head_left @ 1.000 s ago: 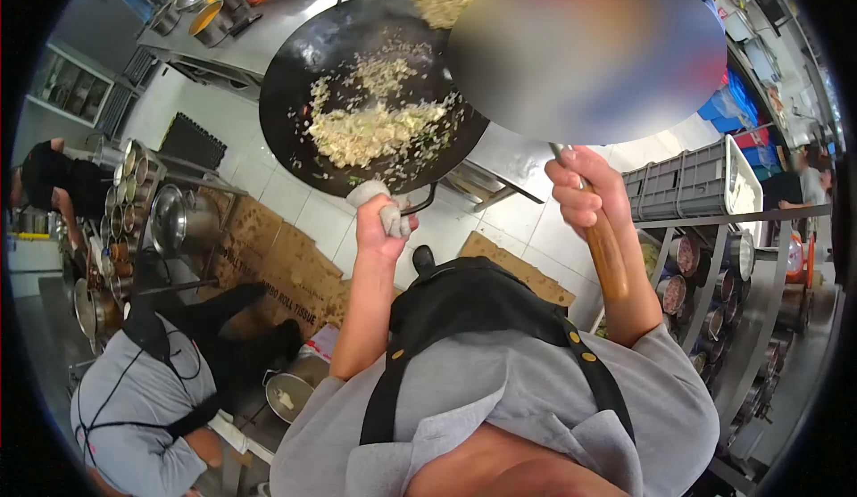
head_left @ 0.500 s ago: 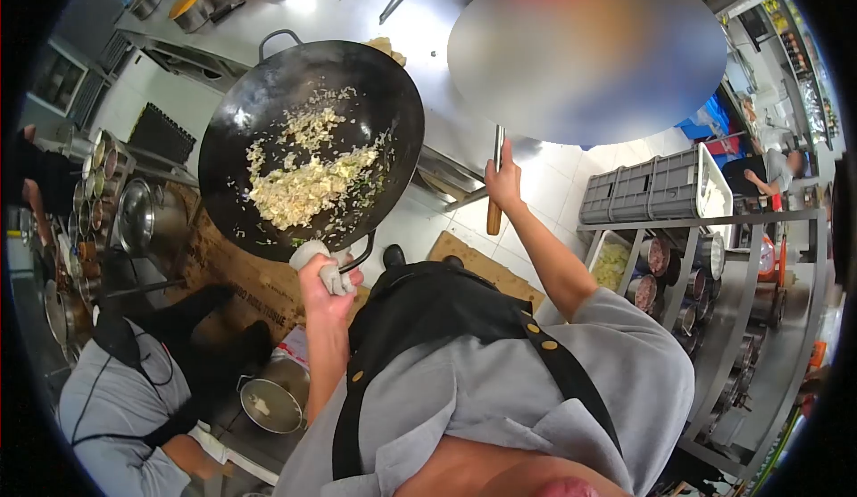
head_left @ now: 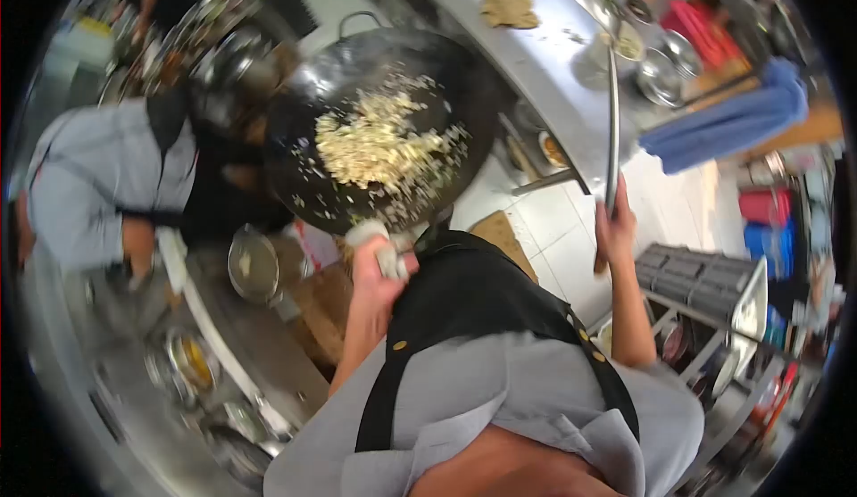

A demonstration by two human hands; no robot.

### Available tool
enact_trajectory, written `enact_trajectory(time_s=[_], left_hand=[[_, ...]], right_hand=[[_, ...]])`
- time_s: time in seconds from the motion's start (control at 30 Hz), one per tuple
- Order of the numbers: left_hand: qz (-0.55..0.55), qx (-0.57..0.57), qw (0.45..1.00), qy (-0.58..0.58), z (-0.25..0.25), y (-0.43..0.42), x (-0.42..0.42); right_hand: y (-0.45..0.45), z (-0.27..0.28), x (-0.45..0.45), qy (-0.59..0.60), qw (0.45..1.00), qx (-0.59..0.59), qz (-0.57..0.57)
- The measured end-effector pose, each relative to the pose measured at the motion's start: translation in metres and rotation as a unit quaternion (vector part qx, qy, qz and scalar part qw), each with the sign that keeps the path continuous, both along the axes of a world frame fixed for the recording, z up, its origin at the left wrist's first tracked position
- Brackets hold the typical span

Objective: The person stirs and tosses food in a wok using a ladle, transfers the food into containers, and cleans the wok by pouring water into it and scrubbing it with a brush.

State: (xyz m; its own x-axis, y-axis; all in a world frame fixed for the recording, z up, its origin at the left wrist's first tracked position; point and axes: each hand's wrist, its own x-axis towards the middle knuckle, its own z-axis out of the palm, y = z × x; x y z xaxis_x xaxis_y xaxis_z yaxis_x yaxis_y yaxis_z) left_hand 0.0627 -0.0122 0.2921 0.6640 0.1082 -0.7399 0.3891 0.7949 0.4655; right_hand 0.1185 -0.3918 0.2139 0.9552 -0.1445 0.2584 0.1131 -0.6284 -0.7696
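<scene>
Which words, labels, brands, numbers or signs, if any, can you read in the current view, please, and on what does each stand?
None can be read.
Red-and-white sheet: too blurred to tell whether it bears print.
Cardboard: no lettering can be made out.
Grey crate: too blurred for any label.
Wok and ladle: no readable marking.

Held left hand (head_left: 374, 277) curled in a grip, with left forearm (head_left: 355, 345) slanting back and outward behind it. Stretched right hand (head_left: 616, 229) well to the right of the left hand and slightly farther forward, likewise clenched, with bare right forearm (head_left: 632, 318) running almost straight back behind it.
</scene>
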Motion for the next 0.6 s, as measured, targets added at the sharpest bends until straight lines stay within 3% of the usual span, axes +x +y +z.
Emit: enact_trajectory(time_s=[0.03, 0.1, 0.17, 0.23, 0.3, 0.33, 0.4, 0.47, 0.5, 0.57, 0.6], left_hand=[[-0.006, 0.053, 0.998, 0.038, 0.022, -0.021, -0.030], [-0.029, 0.017, 0.999, 0.016, 0.011, -0.024, -0.047], [0.154, -0.050, 0.985, 0.057, -0.050, 0.002, -0.035], [0.123, -0.075, 0.984, 0.103, -0.119, 0.040, 0.002], [0.020, -0.162, 0.985, -0.053, -0.132, 0.045, 0.007], [0.122, -0.096, 0.987, 0.038, -0.147, 0.038, -0.018], [0.048, -0.067, 0.995, -0.050, -0.077, 0.004, -0.073], [0.104, -0.049, 0.991, -0.071, -0.091, 0.005, -0.083], [0.108, -0.051, 0.993, -0.001, -0.113, 0.023, -0.074], [0.116, -0.068, 0.990, 0.039, -0.122, 0.056, -0.011], [0.111, -0.049, 0.992, 0.030, -0.118, 0.065, 0.018]], right_hand=[[0.002, 0.015, -0.035, 0.100, 0.992, 0.074, 0.025], [0.008, 0.021, -0.069, 0.178, 0.968, 0.164, 0.067], [0.034, 0.012, -0.085, 0.158, 0.962, 0.178, 0.133], [0.059, 0.020, -0.073, 0.201, 0.941, 0.206, 0.178], [0.074, 0.024, -0.080, 0.245, 0.934, 0.178, 0.187], [0.070, 0.019, -0.094, 0.205, 0.942, 0.170, 0.203], [0.060, 0.008, -0.124, 0.122, 0.953, 0.150, 0.232], [0.072, 0.023, -0.133, 0.165, 0.941, 0.189, 0.226], [0.086, 0.036, -0.127, 0.241, 0.920, 0.224, 0.215], [0.112, 0.058, -0.110, 0.328, 0.877, 0.286, 0.203], [0.117, 0.058, -0.110, 0.311, 0.878, 0.307, 0.193]])
